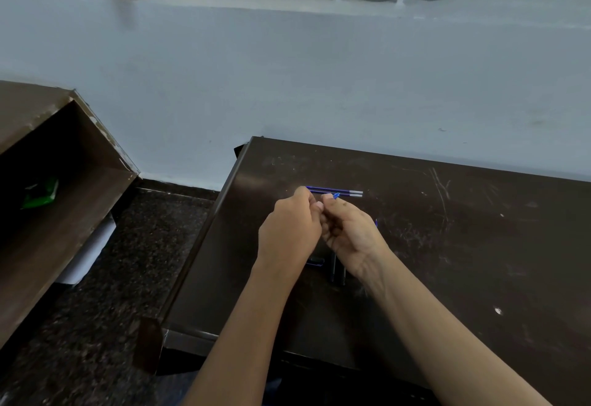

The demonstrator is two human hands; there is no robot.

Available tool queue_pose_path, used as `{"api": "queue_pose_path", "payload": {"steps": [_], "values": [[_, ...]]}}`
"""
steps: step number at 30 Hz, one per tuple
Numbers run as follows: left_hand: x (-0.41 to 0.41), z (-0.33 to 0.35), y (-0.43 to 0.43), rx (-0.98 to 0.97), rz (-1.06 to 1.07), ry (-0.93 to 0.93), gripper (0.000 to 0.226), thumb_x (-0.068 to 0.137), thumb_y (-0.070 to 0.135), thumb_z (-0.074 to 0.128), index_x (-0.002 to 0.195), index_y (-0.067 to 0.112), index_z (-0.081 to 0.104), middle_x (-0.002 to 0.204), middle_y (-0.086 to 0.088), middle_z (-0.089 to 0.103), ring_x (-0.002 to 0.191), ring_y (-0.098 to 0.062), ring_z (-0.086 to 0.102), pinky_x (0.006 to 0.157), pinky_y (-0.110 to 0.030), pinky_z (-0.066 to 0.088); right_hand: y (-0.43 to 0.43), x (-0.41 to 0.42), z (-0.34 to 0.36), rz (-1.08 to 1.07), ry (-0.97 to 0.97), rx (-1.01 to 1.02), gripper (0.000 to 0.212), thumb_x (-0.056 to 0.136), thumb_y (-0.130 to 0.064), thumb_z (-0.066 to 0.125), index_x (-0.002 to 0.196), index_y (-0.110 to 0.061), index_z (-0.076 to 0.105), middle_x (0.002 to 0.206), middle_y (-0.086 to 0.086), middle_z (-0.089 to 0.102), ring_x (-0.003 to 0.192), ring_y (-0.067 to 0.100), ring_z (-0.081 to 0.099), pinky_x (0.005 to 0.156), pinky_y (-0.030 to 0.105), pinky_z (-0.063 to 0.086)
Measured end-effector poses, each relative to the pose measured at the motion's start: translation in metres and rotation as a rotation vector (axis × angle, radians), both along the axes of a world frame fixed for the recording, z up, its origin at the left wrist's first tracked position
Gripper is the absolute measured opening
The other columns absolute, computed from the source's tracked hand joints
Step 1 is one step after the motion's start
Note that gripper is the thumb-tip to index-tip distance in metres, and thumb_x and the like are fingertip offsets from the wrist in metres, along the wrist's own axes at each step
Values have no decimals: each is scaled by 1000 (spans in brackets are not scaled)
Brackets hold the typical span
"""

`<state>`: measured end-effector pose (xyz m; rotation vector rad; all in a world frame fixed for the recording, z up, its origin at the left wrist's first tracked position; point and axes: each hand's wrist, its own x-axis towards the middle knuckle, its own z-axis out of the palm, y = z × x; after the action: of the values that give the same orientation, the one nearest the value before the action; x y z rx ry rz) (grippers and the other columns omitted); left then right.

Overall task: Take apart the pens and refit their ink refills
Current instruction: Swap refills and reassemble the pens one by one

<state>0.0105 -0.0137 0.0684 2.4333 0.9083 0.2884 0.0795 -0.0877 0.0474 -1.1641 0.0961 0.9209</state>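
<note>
Pen (335, 195): held just above the tabletop (447, 246), the person's right hand (351, 236) curled round its body and the left hand (289, 230) pinching the short blue end that shows between them; two ink refills (339, 191) lie side by side just beyond the fingers. The step appears to be freeing that end, so the body should be held steady in the right hand, turned with the left fingertips only, and drawn straight along the axis to avoid bending any refill inside. Work low, near the dark barrels (337, 269) under the right wrist, so a dropped part stays close.
</note>
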Motion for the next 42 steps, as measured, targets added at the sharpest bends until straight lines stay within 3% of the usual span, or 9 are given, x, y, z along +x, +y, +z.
{"api": "queue_pose_path", "payload": {"steps": [2, 6, 13, 18, 22, 27, 35, 38, 42], "values": [[0, 0, -1, -6, -6, -6, 19, 98, 30, 43, 106, 16, 53, 94, -1, 63, 70, -9, 54, 48, -15, 31, -1, 1, 1, -28, 12, 7, 8, 91, -10, 59, 96, -6, 63, 74, 2, 63, 62, 7, 56, 64, 20, 47], [0, 2, -1, -13, 0, 2, 16, 98, 29, 44, 105, 17, 51, 91, 0, 62, 70, -10, 56, 47, -17, 32, 0, 0, 1, -58, 26, 45, 22, 93, 0, 49, 110, -2, 61, 84, 4, 65, 61, 6, 57, 62, 19, 47], [1, 2, -1, -19, -8, 17, 23, 99, 29, 42, 111, 14, 54, 96, -3, 63, 72, -10, 53, 52, -20, 34, 0, 2, 5, -66, 32, 82, 21, 93, 2, 44, 96, -9, 62, 83, 2, 66, 60, 7, 58, 52, 17, 48], [-1, 2, -1, -8, -24, 14, 21, 98, 30, 42, 109, 16, 54, 98, -2, 64, 73, -9, 54, 48, -16, 30, -2, 2, 1, 41, -11, -59, 11, 89, -19, 63, 88, -9, 66, 69, -1, 62, 59, 6, 55, 61, 19, 47], [-1, 2, 0, -17, -23, 25, 20, 98, 30, 42, 108, 16, 54, 92, 0, 61, 72, -9, 54, 49, -17, 33, -1, 3, -1, -10, 9, -35, 6, 90, -11, 61, 88, -9, 66, 73, 0, 63, 62, 6, 55, 60, 18, 47], [0, 3, -1, -6, -26, 47, 21, 99, 29, 40, 109, 17, 54, 86, 3, 56, 71, -9, 54, 53, -19, 35, -2, 8, -3, -71, 53, 59, 26, 93, 4, 44, 93, -9, 66, 83, 3, 66, 67, 9, 54, 60, 19, 44], [-3, 7, -1, 1, -30, 59, 20, 98, 27, 42, 108, 23, 59, 82, 8, 54, 55, -4, 44, 46, -15, 26, -11, 33, -4, -232, 118, 83, 20, 94, 2, 46, 94, -10, 62, 85, 5, 65, 71, 12, 57, 66, 21, 45], [-5, 7, 1, 8, -4, 63, 22, 99, 27, 40, 108, 23, 59, 82, 8, 55, 60, -5, 46, 46, -16, 27, -21, 46, 0, -361, 154, 91, 15, 93, 1, 50, 92, -10, 61, 85, 6, 64, 76, 14, 62, 76, 25, 52], [-7, 7, 3, 0, 20, 53, 22, 100, 26, 39, 108, 21, 58, 82, 7, 56, 57, -5, 45, 46, -15, 26, -24, 45, -13, -265, -121, -114, 19, 87, -2, 63, 107, -2, 59, 83, 8, 64, 72, 14, 63, 77, 30, 55]]}}
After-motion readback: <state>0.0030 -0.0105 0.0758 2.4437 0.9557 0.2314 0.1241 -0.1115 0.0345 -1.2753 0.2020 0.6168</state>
